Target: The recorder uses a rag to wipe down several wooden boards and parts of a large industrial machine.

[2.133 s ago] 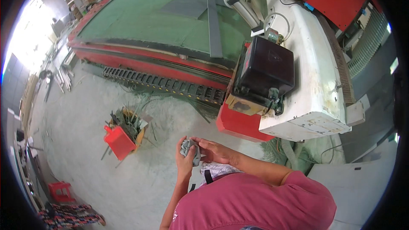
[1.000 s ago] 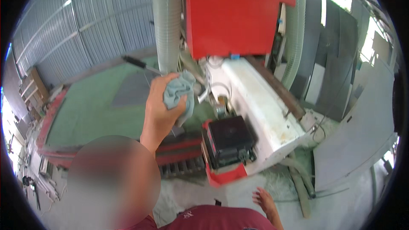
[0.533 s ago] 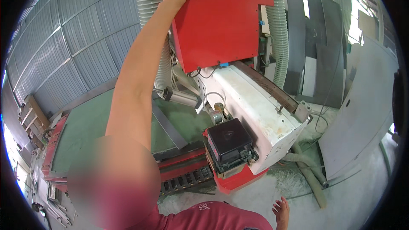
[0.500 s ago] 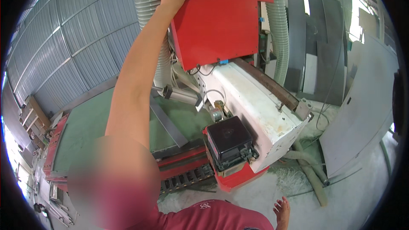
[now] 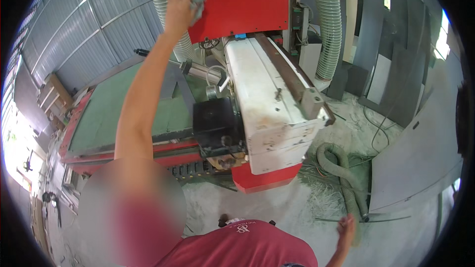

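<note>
L hand (image 5: 179, 14) grasping crumpled grey-blue cloth (image 5: 198, 6) by left edge of flat red metal panel (image 5: 242, 5); contact unclear. R hand (image 5: 346, 228) near right, blurred, can't tell if clenched. Btwn: white metal beam (image 5: 255, 89), boxy black unit (image 5: 213, 118) just left.

Left arm (image 5: 141, 101), bare, raised, running from lower left to upper left of the frame, shoulder end blurred out; elbow (image 5: 142, 131) slightly bent; left wrist (image 5: 172, 35) nearly straight; left hand (image 5: 179, 7), upper left, fingers curled in a grip toward the right of the frame, softened by blur; right forearm (image 5: 338, 257), lower right, entering from the bottom edge; right hand (image 5: 347, 225), lowered, well apart from the left, finger pose unclear; torso (image 5: 242, 249), lower centre.
</note>
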`<action>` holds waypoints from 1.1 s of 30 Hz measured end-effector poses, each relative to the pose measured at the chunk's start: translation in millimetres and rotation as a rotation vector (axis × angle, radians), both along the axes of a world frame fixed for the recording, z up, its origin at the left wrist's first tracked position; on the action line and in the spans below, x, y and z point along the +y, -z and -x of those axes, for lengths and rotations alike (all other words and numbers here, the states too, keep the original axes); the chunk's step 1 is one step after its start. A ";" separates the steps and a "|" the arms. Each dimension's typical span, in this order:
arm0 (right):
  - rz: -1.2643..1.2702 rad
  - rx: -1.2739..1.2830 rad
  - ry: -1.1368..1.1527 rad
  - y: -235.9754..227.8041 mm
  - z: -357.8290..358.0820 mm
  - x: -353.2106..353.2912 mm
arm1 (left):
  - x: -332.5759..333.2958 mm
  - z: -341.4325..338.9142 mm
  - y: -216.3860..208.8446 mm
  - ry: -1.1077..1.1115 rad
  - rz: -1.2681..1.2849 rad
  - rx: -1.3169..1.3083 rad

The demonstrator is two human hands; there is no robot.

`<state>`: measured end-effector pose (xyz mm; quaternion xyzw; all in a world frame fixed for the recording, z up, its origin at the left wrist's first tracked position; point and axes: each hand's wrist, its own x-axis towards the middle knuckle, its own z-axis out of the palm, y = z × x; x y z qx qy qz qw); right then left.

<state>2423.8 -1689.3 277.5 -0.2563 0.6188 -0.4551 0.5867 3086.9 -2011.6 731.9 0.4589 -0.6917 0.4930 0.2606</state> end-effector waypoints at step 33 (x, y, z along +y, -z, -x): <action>2.610 1.272 -0.335 -430.5 -439.1 -463.9 | 405.0 140.3 167.0 0.017 0.237 1.529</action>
